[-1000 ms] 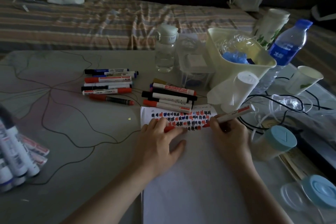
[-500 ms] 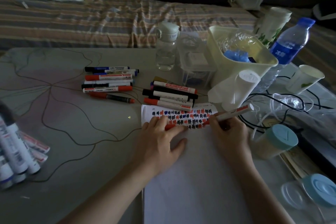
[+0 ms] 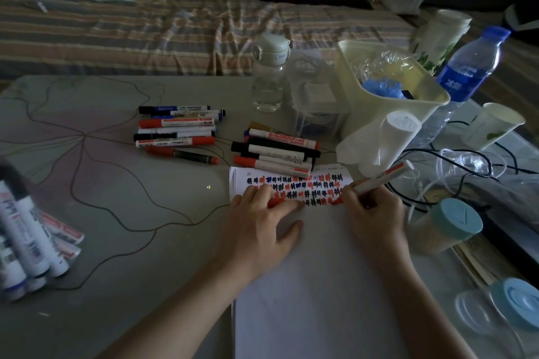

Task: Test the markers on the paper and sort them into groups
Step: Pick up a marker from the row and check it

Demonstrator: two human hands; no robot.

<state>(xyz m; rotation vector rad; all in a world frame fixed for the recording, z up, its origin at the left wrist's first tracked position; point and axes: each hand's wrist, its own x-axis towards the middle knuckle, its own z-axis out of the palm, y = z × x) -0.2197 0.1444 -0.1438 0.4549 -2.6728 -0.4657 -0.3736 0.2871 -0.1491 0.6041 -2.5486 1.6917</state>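
Note:
My right hand (image 3: 374,214) grips a red marker (image 3: 379,181), its tip touching the white paper (image 3: 320,285) at the end of rows of red, black and blue test marks (image 3: 294,186). Resting on the paper's top left, my left hand (image 3: 259,227) has a red cap (image 3: 275,202) tucked under its fingers. One group of markers (image 3: 178,132) lies on the table to the upper left of the paper. A second group of markers (image 3: 277,153) sits just above the paper. More markers (image 3: 29,239) lie at the left edge, blurred.
A clear bottle (image 3: 269,73), a clear box (image 3: 316,102), a cream bin (image 3: 388,87), a tissue roll (image 3: 382,143), a water bottle (image 3: 463,73) and paper cups (image 3: 493,124) crowd the right. Cables (image 3: 455,166) and blue-lidded jars (image 3: 446,226) lie right of the paper. A striped bed (image 3: 175,38) runs behind.
My right hand has shifted slightly with the marker along the lowest row of marks. My left hand stays on the paper. The camera view has moved a little.

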